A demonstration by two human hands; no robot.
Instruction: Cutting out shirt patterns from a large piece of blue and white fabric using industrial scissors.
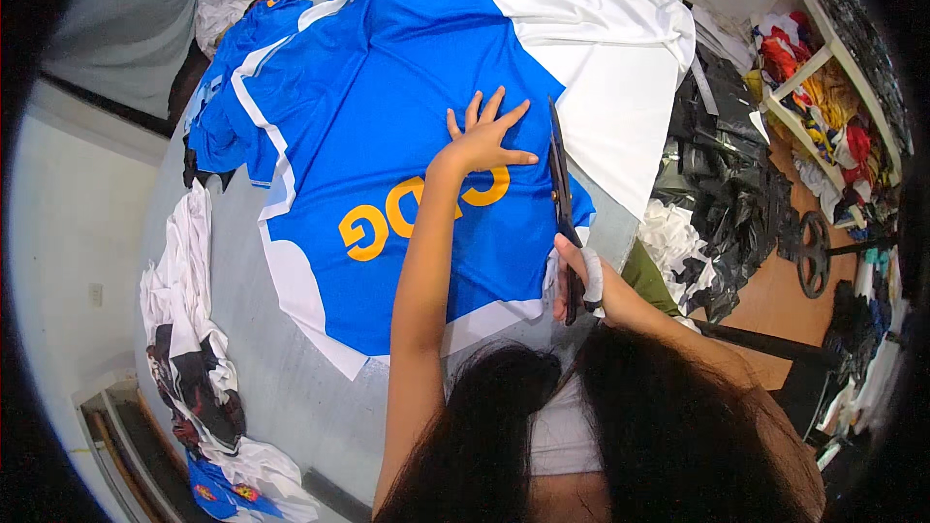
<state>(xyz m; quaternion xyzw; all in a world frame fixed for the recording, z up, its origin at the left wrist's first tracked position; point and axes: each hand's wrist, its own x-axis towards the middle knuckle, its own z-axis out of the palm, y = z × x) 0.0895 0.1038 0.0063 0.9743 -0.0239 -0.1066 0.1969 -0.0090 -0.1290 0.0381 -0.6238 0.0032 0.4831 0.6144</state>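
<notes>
A blue fabric panel (387, 116) with yellow lettering and white margins lies spread over the grey table. My left hand (481, 140) rests flat on it, fingers spread, just above the lettering. At the panel's right side my right hand (579, 276) grips a pair of long black scissors (559, 169) by the handles, with pale wrapping around one of them. The blades point away from me along the blue edge, beside white fabric (620, 107) stretching to the right and far side. How far the blades are apart is hard to tell.
Crumpled blue cloth (232, 87) lies left of the panel, and printed white cloth (189, 310) hangs along the table's left edge. Black plastic bags (712, 174) and white scraps (673, 242) sit to the right. Beyond them stands a shelf (804, 73) of colourful fabric.
</notes>
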